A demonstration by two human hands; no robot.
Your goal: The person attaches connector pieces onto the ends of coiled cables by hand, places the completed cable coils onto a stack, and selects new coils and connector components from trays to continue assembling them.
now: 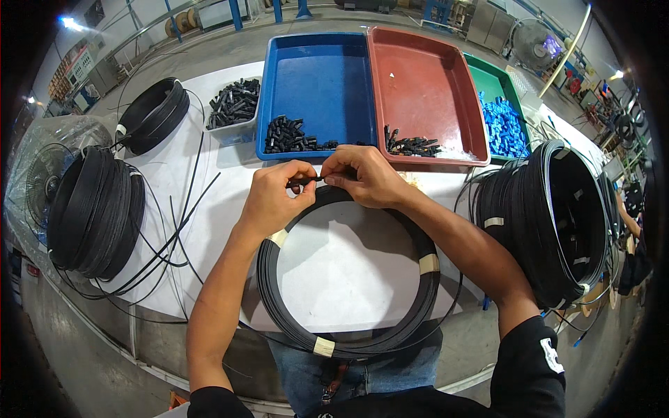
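Between my hands is a small dark connector-like piece (pixel 298 184), held level over the far side of a black cable coil (pixel 427 296). My left hand (pixel 275 191) has thumb and fingers closed around this piece. Right beside it, the fingertips of my right hand (pixel 366 175) pinch together at the piece's right end; what exactly they grip is too small to make out. The coil lies flat at the table's near edge, bound with pale tape in several places, its far part covered by my hands.
Beyond my hands stand a blue tray (pixel 320 83) and a red tray (pixel 421 83), both with small black parts. A green tray (pixel 488 73) holds blue pieces (pixel 503 129). A clear tub (pixel 237 132) carries black parts. Cable coils stack left (pixel 97 216) and right (pixel 529 223); loose cable ends (pixel 185 219) spread leftward.
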